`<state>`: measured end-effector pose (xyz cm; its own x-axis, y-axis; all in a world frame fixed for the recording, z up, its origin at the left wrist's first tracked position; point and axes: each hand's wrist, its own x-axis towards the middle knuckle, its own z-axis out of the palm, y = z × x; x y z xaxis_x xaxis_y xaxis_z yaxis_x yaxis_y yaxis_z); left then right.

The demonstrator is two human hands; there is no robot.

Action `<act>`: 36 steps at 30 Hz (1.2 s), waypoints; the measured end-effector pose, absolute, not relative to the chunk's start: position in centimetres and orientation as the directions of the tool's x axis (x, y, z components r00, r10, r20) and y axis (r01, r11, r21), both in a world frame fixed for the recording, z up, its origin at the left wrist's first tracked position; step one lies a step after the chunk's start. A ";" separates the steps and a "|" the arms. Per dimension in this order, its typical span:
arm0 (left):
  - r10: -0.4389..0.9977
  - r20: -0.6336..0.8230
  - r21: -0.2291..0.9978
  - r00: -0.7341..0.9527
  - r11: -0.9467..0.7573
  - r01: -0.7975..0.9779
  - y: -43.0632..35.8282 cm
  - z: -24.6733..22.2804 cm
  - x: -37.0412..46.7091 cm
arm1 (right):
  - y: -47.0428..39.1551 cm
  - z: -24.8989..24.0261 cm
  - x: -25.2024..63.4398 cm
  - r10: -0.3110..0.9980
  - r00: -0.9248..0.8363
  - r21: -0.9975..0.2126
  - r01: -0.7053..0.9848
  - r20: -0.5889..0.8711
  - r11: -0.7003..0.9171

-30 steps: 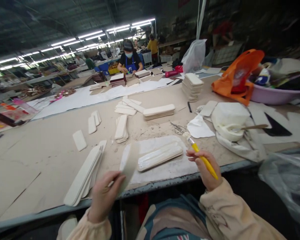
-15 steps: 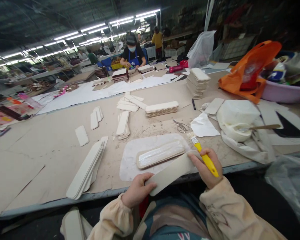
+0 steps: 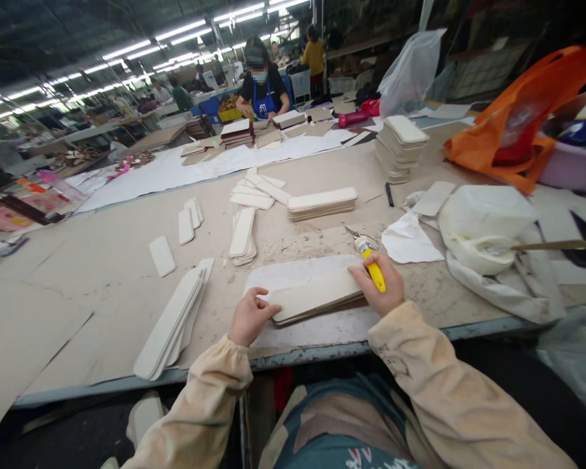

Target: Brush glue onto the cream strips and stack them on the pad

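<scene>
A long cream strip (image 3: pixel 317 293) with rounded ends lies over a stack of similar strips on a white sheet (image 3: pixel 342 335), its right end tilted slightly up. My left hand (image 3: pixel 250 317) grips its left end between thumb and fingers. My right hand (image 3: pixel 385 286) holds a yellow-handled paintbrush (image 3: pixel 377 276) while the thumb and fingers pinch the strip's right end. The brush's bristles point away from me, over the scissors (image 3: pixel 359 238). Whatever coats the strip underneath is hidden by the top one.
Fanned long strips (image 3: pixel 178 322) lie left, with shorter piles (image 3: pixel 243 236) beyond. Further back are a strip stack (image 3: pixel 322 200) and a taller one (image 3: pixel 401 150). On the right stand a white tub (image 3: pixel 488 225) with a stick and an orange bag (image 3: pixel 498 137). A co-worker (image 3: pixel 264 91) sits opposite.
Both hands have brought the cream strip forward and down from the table edge onto the stack, covering its shiny wet top. The paintbrush moved along in my right hand.
</scene>
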<state>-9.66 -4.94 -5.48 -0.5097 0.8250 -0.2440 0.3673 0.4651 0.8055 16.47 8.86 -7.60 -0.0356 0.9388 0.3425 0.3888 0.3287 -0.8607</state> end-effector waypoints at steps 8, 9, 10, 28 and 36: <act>0.822 -0.215 0.738 -0.527 0.490 0.464 -4.9 -6.0 -9.3 | 9.5 -8.8 16.5 0.952 -0.065 -0.843 0.449 0.301 0.297; 0.823 -0.210 0.733 -0.528 0.490 0.472 -4.9 -6.0 -9.3 | 9.5 -8.9 16.5 0.952 -0.065 -0.843 0.451 0.298 0.294; 0.823 -0.206 0.729 -0.529 0.490 0.478 -4.8 -6.0 -9.2 | 9.5 -9.0 16.5 0.952 -0.067 -0.839 0.457 0.299 0.296; 0.832 -0.241 0.729 -0.499 0.495 0.473 -4.9 -6.3 -9.3 | 9.9 -10.3 16.7 0.923 -0.177 -0.700 0.607 0.343 0.377; 0.849 -0.258 0.670 -0.460 0.501 0.548 -4.8 -6.1 -9.7 | 8.5 -9.4 16.1 0.770 -0.355 -0.506 0.596 0.531 0.624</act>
